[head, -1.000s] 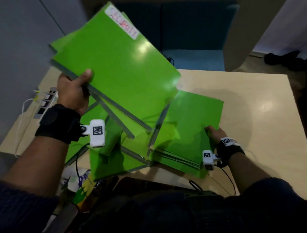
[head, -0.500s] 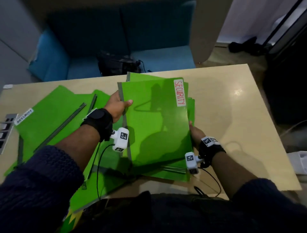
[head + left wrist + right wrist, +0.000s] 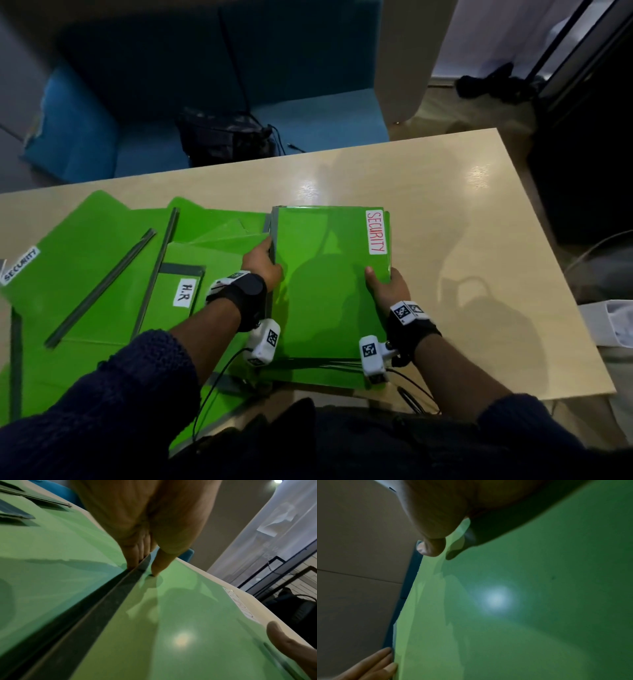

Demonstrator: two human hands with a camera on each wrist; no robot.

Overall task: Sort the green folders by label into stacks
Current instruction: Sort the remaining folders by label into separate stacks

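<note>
Green glossy plastic, the top folder with the red SECURITY label (image 3: pixel 329 281) lies on its stack on the bench (image 3: pixel 479 260), long axis pointing away from me, clamped between my left hand (image 3: pixel 262 263) and right hand (image 3: pixel 388 291).

Dark knitted sleeves (image 3: pixel 113 394), black wrist straps (image 3: pixel 248 294) carrying white cameras (image 3: pixel 263 346) with square black-and-white markers.

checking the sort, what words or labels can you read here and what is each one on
"SECURITY", red letters: white label on the top folder that both hands hold.
"SECURITY", black letters: label on the far left folder.
"H.R": label on the folder beside the left hand.
Wrist tags: square patterns, no words.
</note>
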